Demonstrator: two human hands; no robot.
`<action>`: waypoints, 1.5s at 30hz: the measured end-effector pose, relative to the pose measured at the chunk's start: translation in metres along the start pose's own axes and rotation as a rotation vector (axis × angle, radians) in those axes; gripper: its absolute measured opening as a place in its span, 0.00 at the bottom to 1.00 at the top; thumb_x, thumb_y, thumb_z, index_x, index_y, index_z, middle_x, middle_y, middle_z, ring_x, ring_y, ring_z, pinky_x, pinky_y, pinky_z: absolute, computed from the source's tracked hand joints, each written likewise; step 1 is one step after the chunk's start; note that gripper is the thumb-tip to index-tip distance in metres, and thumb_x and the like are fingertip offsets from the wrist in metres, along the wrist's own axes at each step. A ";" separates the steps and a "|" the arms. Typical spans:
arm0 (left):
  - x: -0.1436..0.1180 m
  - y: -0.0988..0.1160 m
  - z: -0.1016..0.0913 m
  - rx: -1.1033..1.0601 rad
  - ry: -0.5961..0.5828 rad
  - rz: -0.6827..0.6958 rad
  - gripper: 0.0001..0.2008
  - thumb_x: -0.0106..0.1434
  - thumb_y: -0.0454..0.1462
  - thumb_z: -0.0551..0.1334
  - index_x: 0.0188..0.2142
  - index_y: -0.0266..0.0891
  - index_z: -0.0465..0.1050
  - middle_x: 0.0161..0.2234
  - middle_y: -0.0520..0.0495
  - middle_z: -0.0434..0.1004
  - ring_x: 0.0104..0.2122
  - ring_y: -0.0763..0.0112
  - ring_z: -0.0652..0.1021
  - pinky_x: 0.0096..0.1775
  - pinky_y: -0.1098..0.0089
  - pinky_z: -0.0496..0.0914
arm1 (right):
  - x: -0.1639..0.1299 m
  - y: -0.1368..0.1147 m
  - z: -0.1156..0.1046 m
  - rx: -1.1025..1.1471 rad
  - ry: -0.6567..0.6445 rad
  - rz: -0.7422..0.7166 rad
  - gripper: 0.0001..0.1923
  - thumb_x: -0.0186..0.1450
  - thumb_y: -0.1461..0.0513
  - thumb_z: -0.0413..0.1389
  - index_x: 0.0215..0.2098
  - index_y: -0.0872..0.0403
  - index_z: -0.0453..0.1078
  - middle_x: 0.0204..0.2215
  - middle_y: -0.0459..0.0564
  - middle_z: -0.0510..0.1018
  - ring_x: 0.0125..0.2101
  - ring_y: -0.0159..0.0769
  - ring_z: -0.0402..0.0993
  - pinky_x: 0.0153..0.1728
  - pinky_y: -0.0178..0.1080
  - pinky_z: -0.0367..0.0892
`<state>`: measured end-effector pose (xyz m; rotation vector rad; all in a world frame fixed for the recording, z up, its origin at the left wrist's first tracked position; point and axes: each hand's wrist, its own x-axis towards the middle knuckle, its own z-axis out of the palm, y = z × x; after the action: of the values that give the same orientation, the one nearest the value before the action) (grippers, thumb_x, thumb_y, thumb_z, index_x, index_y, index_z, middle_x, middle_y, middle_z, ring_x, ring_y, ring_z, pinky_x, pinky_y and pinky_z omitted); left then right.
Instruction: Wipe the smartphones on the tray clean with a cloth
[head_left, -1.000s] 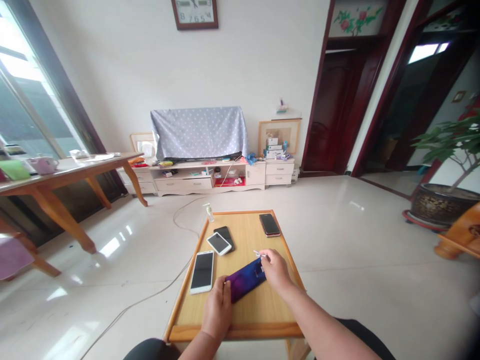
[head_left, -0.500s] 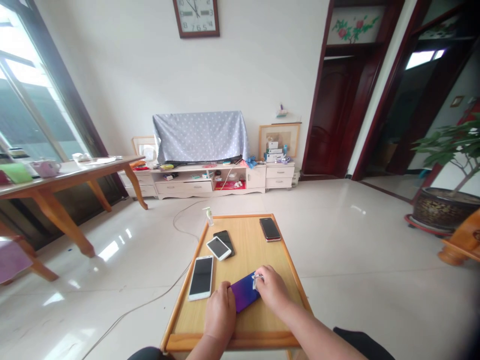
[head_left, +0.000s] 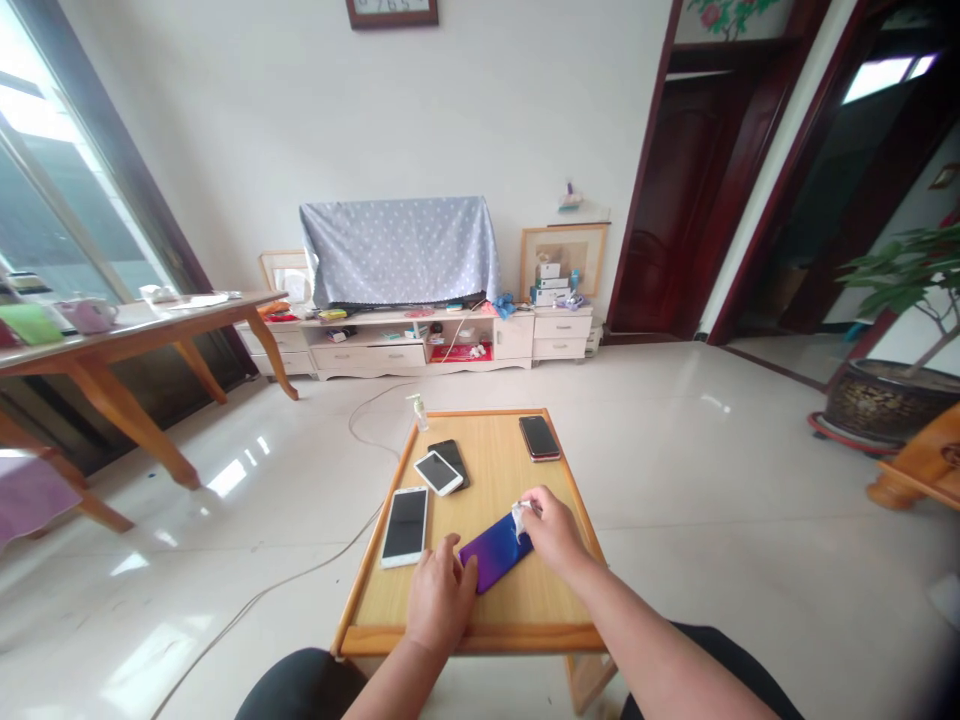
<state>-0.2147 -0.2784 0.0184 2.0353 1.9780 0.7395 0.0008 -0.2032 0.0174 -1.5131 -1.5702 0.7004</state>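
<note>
A smartphone with a glossy blue-to-purple back (head_left: 496, 555) lies slanted on the small wooden table (head_left: 409, 610), back side up. My left hand (head_left: 441, 592) grips its lower left end, the thumb along the near edge and the index finger lifted a little. Pinched in my right hand (head_left: 553, 530) is a crumpled white tissue (head_left: 523, 518), which touches the phone's upper right end. Left of the hands lies a large white smartphone (head_left: 405, 527), screen up. Beyond it a smaller white smartphone (head_left: 439, 473) rests partly on a black smartphone (head_left: 454, 457).
Dark stacked phones (head_left: 539, 437) lie at the table's far right corner. A clear pump bottle (head_left: 420, 412) stands at the far left corner. The table has a raised wooden rim. A cable (head_left: 300, 575) runs over the floor at left.
My left index finger has lifted and its grip looks looser. My right hand with the tissue has shifted slightly toward the phone's far end. The camera view has tilted down.
</note>
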 end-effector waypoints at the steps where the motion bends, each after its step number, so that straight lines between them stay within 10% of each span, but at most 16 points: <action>1: -0.002 0.001 -0.001 0.006 0.020 0.034 0.21 0.67 0.48 0.54 0.54 0.41 0.66 0.38 0.45 0.78 0.44 0.59 0.76 0.47 0.61 0.67 | 0.003 0.001 -0.003 0.040 0.004 0.017 0.10 0.64 0.57 0.51 0.38 0.50 0.72 0.30 0.45 0.80 0.30 0.35 0.76 0.30 0.34 0.66; 9: -0.004 0.009 -0.002 0.064 -0.013 0.117 0.28 0.52 0.40 0.63 0.54 0.44 0.66 0.49 0.44 0.73 0.50 0.56 0.71 0.54 0.59 0.61 | -0.004 0.000 -0.003 -0.057 -0.059 -0.045 0.10 0.63 0.57 0.53 0.35 0.51 0.76 0.37 0.50 0.81 0.40 0.40 0.76 0.43 0.39 0.68; 19: 0.001 0.004 0.000 0.039 0.004 0.110 0.20 0.58 0.41 0.61 0.51 0.43 0.68 0.45 0.44 0.74 0.48 0.56 0.72 0.53 0.58 0.62 | -0.051 -0.032 0.021 -0.502 -0.385 -0.372 0.23 0.74 0.55 0.40 0.65 0.43 0.63 0.65 0.48 0.66 0.69 0.49 0.46 0.62 0.56 0.50; 25: 0.001 0.000 0.002 0.031 0.005 0.107 0.23 0.53 0.38 0.63 0.50 0.42 0.68 0.45 0.44 0.74 0.47 0.56 0.72 0.53 0.58 0.63 | -0.019 -0.020 0.017 -0.604 -0.290 -0.201 0.25 0.75 0.55 0.37 0.66 0.47 0.61 0.66 0.52 0.63 0.70 0.48 0.44 0.66 0.63 0.31; 30: 0.002 -0.002 0.005 0.013 0.016 0.128 0.19 0.58 0.35 0.58 0.51 0.42 0.68 0.44 0.44 0.74 0.45 0.59 0.72 0.52 0.59 0.63 | -0.043 -0.034 0.038 -0.465 -0.453 -0.397 0.26 0.76 0.54 0.36 0.69 0.45 0.56 0.67 0.50 0.62 0.68 0.42 0.49 0.68 0.58 0.33; 37: 0.002 -0.001 0.005 0.014 0.012 0.106 0.24 0.54 0.39 0.63 0.51 0.41 0.68 0.45 0.43 0.73 0.48 0.56 0.72 0.53 0.58 0.63 | -0.020 -0.025 0.020 -0.603 -0.271 -0.167 0.26 0.75 0.54 0.37 0.68 0.47 0.58 0.67 0.52 0.61 0.70 0.50 0.41 0.65 0.67 0.25; 45: 0.004 -0.001 0.004 0.015 0.001 0.121 0.21 0.56 0.42 0.62 0.49 0.42 0.69 0.44 0.43 0.75 0.47 0.56 0.73 0.52 0.59 0.64 | -0.048 -0.024 0.017 -0.507 -0.406 -0.299 0.26 0.75 0.52 0.35 0.70 0.41 0.54 0.68 0.47 0.60 0.70 0.46 0.40 0.66 0.65 0.28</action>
<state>-0.2137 -0.2738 0.0150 2.1790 1.8799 0.7521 -0.0298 -0.2507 0.0205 -1.4888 -2.3618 0.4739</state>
